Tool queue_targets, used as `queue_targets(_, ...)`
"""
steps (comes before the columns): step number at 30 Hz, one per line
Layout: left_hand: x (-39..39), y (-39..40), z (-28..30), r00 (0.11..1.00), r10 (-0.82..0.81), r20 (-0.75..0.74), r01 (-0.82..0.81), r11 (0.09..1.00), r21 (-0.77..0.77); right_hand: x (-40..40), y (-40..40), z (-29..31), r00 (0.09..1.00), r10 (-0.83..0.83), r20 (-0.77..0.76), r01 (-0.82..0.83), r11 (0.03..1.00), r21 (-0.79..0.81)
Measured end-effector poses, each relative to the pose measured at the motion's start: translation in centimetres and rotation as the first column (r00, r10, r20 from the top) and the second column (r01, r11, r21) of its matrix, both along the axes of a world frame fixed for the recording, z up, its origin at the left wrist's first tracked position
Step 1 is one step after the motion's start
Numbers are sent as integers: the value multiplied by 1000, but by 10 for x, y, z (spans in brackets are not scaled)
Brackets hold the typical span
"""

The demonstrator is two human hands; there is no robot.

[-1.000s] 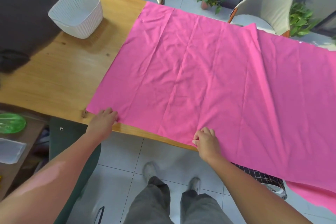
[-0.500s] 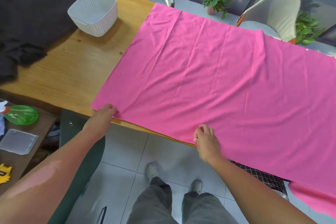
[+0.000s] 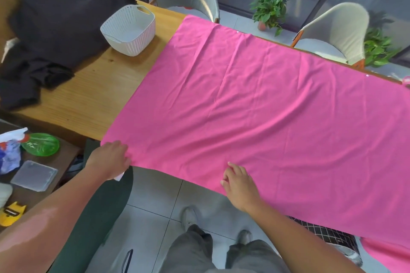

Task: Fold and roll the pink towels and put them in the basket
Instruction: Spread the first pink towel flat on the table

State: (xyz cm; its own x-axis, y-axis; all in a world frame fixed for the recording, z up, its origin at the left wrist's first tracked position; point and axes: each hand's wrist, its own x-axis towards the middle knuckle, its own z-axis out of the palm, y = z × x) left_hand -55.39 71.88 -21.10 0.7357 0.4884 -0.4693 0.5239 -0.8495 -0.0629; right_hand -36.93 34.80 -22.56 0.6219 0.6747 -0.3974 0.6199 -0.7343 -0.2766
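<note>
Plainly the pink towel (image 3: pixel 255 104) is thin, soft and light, lying spread flat across the wooden table (image 3: pixel 88 93), its near edge drooping over the side. Left hand (image 3: pixel 108 159) pinches the near-left corner at seven o'clock; right hand (image 3: pixel 240 184) lies on the hem at six, fingers loosely apart. Corners seem the best hold. White basket (image 3: pixel 129 29) waits at eleven o'clock.

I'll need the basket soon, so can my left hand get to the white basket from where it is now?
Probably yes: the left hand grips the pink towel's near corner, and only bare wooden table lies toward the white basket, though it's a stretch.
</note>
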Motion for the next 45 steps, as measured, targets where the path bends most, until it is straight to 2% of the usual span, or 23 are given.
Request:
queue_targets(3,27,6,-7,995,-32,92,38,998,-59,20,-14,5,995,-96,24,97,994,-51)
queue_targets(5,50,3,-14,992,-72,100,84,989,-119,34,-26,6,987,-161,16,162,981,-108)
queue_targets(9,84,-9,-30,988,-130,84,140,980,-140,49,-43,2,982,-191,1,186,952,-241)
queue_targets(13,91,-16,-41,1000,-18,-22,14,988,-156,46,-45,-5,979,-202,-39,178,925,-336)
queue_targets(19,94,-26,-39,986,137,-91,-152,971,-187,36,-49,-5,987,-157,-35,130,907,-401)
queue_targets(22,124,-26,-27,977,208,-43,-213,966,-148,38,-54,0,987,-160,1,149,916,-372)
queue_targets(25,162,-16,-16,983,181,38,-173,974,-146,58,-50,9,978,-199,59,208,935,-288)
queue_targets(28,201,-5,-13,991,124,52,-115,982,-147,88,-45,13,972,-220,79,233,941,-246)
queue_targets(37,296,22,-11,995,90,46,-81,983,-167,197,-14,12,959,-279,55,285,938,-199)
queue_targets(45,419,94,-33,974,90,207,-53,982,-181,280,41,7,947,-301,109,318,920,-229)
